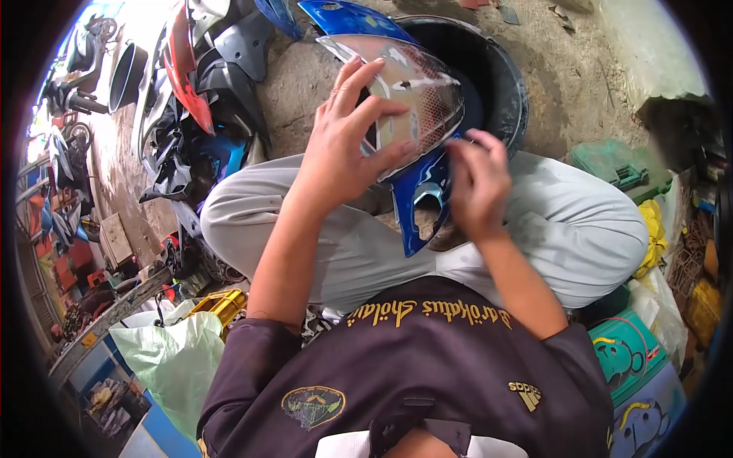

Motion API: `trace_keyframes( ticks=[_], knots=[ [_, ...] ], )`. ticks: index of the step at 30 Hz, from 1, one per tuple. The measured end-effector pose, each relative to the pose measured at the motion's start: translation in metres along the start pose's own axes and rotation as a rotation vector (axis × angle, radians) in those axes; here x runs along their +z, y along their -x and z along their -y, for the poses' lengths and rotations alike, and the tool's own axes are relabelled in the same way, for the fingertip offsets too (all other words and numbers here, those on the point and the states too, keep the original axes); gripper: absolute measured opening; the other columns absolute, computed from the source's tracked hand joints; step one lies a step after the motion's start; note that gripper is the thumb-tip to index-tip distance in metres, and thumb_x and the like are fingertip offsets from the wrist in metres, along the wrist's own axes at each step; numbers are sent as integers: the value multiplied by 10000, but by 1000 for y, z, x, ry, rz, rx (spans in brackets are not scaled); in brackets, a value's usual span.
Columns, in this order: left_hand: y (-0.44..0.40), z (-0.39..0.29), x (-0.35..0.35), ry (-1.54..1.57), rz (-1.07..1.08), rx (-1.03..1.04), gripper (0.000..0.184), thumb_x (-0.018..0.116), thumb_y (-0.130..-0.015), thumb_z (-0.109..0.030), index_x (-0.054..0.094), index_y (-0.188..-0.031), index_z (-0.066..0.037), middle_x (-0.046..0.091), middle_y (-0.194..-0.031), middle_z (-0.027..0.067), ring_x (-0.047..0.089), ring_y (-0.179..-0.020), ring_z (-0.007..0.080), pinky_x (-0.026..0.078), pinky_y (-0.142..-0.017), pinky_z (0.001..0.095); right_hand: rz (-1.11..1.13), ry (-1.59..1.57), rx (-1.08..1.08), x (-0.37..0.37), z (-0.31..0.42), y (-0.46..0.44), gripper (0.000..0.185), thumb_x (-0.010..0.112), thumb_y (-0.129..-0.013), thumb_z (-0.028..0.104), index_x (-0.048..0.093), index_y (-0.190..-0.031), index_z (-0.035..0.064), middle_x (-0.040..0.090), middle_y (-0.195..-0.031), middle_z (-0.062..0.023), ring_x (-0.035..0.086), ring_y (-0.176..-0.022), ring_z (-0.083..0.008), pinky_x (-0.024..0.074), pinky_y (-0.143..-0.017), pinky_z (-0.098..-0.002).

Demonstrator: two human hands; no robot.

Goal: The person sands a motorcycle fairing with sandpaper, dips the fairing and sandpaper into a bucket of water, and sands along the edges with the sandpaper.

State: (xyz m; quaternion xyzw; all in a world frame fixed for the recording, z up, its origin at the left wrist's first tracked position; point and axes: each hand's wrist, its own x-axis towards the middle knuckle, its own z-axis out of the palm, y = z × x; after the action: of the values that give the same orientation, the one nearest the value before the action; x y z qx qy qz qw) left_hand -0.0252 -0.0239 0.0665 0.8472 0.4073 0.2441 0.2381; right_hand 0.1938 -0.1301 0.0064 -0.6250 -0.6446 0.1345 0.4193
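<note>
On the far side, passage is blocked by the black tub (pixel 515 88), partly covered by the panel (pixel 435 107). To the left, room is left over the concrete floor (pixel 294 95) until the heaped fairings (pixel 240 49) are met; to the right, until the pale wall (pixel 649 42). Low side approaches are barred by the folded legs (pixel 584 221).
</note>
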Motion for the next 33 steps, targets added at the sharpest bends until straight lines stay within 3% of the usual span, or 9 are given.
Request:
trace_keyframes(
  ticks=[1, 6, 10, 15, 20, 24, 26, 28, 33],
  knots=[
    [-1, 0, 0, -4, 0, -6, 419, 907, -855, -337, 769, -1195, -136, 483, -1675, 155, 348, -1625, 432, 390, -1216, 592, -12, 47, 106, 2, -13, -7, 193, 740, -941, 20, 775, -1131, 19, 804, -1139, -129, 709, -1162, -398, 561, -1010, -493],
    [2, 1, -5, 21, -13, -24, 424, 905, -858, -334, 763, -1209, -143, 481, -1682, 142, 344, -1629, 427, 389, -1214, 604, 17, -76, -304, 1, 21, 9, 189, 746, -929, 20, 782, -1111, 50, 807, -1147, -77, 715, -1138, -377, 557, -1019, -481],
    [4, 4, -5, 14, -21, -20, 430, 910, -848, -313, 757, -1211, -141, 482, -1684, 139, 343, -1630, 428, 394, -1214, 604, -37, 21, 84, 1, -9, -10, 177, 739, -944, 25, 779, -1114, 3, 802, -1135, -133, 711, -1098, -415, 563, -980, -496],
    [5, 7, -10, 35, -29, -26, 439, 916, -838, -289, 760, -1223, -147, 480, -1688, 137, 339, -1631, 430, 379, -1236, 597, 4, -89, -289, 6, 35, 9, 184, 731, -945, -2, 785, -1118, 28, 798, -1143, -109, 721, -1086, -372, 563, -973, -462],
    [7, 8, -9, 40, -21, -28, 445, 915, -836, -273, 763, -1235, -152, 475, -1694, 142, 334, -1633, 436, 372, -1247, 594, -58, -2, 32, 6, -5, -9, 166, 672, -973, -10, 761, -1113, -9, 767, -1136, -152, 676, -1038, -365, 540, -971, -464],
    [5, 7, -9, 43, -32, -26, 436, 908, -846, -282, 765, -1237, -154, 469, -1697, 150, 326, -1636, 436, 365, -1252, 591, 9, -52, -224, 9, 30, 9, 246, 747, -902, 16, 776, -1146, 4, 760, -1204, -147, 681, -1104, -370, 553, -968, -469],
    [6, 7, -10, 41, -25, -30, 434, 905, -849, -283, 765, -1239, -154, 466, -1698, 155, 325, -1636, 438, 362, -1256, 588, 18, -34, -251, 5, 26, 5, 234, 747, -914, 21, 780, -1145, 15, 773, -1169, -130, 686, -1057, -372, 553, -956, -464],
    [7, 7, -11, 43, -19, -35, 434, 905, -849, -279, 765, -1240, -150, 464, -1698, 161, 326, -1634, 444, 362, -1258, 585, -28, -21, 7, 4, 10, -4, 228, 740, -925, 12, 784, -1148, 28, 789, -1118, -116, 688, -1002, -372, 555, -937, -465],
    [5, 7, -10, 38, -32, -28, 434, 905, -853, -273, 765, -1245, -147, 462, -1698, 171, 327, -1631, 455, 362, -1259, 584, 0, -37, -231, 6, 34, 3, 267, 764, -889, -40, 767, -1155, -40, 792, -1099, -141, 696, -986, -357, 584, -859, -428]
  ],
)
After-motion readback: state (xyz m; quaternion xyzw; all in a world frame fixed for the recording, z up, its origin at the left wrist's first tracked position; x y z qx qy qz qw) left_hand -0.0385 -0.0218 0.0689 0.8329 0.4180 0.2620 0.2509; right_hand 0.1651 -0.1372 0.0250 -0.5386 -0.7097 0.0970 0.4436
